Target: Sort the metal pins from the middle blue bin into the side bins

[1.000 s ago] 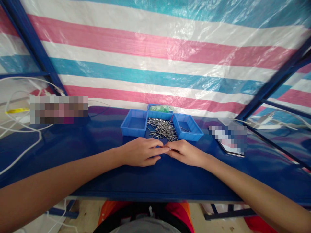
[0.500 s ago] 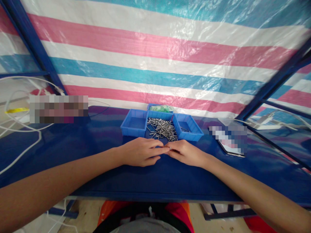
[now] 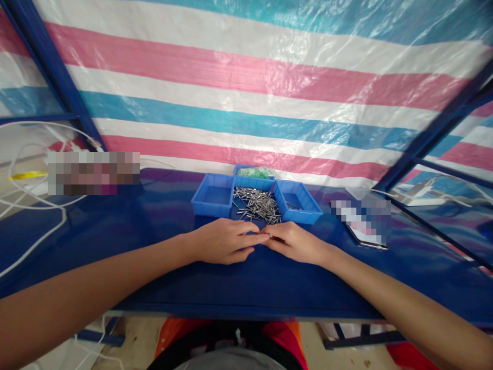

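My left hand (image 3: 225, 241) lies palm down on the blue table with its fingers stretched and apart. It is open, and its fingertips overlap those of my right hand (image 3: 298, 243). The right hand also rests low on the table, fingers loosely bent with a gap between them, and no held object shows. A small shiny spot, perhaps a ring, sits on one of its fingers. Just beyond the fingertips is a heap of metal pins (image 3: 257, 204), thin and silvery. The undersides of both hands are hidden.
A blue bin (image 3: 213, 209) stands left of the heap, and another blue bin (image 3: 304, 213) with a few pins stands right. Behind is a bin holding a green plastic bag (image 3: 256, 172). A phone-like device (image 3: 370, 242) lies right; white cables (image 3: 57, 226) run along the left.
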Motion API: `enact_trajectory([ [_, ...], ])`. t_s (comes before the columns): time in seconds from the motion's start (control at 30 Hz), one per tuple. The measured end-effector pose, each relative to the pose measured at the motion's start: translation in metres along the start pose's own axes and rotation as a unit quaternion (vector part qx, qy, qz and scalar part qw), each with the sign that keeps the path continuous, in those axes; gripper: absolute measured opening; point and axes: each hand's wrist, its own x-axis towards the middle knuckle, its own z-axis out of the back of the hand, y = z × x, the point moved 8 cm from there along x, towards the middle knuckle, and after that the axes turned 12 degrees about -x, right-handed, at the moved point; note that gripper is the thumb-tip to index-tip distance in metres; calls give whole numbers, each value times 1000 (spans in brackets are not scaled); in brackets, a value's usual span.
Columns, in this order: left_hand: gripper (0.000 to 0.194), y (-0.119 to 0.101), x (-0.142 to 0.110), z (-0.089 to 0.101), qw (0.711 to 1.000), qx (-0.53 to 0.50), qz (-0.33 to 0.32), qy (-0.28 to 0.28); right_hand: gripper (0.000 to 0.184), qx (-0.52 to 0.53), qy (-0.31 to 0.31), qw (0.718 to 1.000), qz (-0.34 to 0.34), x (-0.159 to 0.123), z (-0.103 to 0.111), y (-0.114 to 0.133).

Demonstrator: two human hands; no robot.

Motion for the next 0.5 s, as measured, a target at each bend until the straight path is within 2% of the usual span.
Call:
enact_trajectory([
  [0.2, 36, -2, 0, 2, 1000, 4, -7, -6, 17, -18, -11, 1000, 6, 1, 1, 1],
  [0.4, 31, -4, 1, 7, 999, 9, -8, -42, 15, -115, -10, 993, 2, 1, -1, 0],
  [0.5, 32, -4, 2, 4, 999, 16, -13, -37, 13, -156, -3, 988, 6, 1, -1, 5],
])
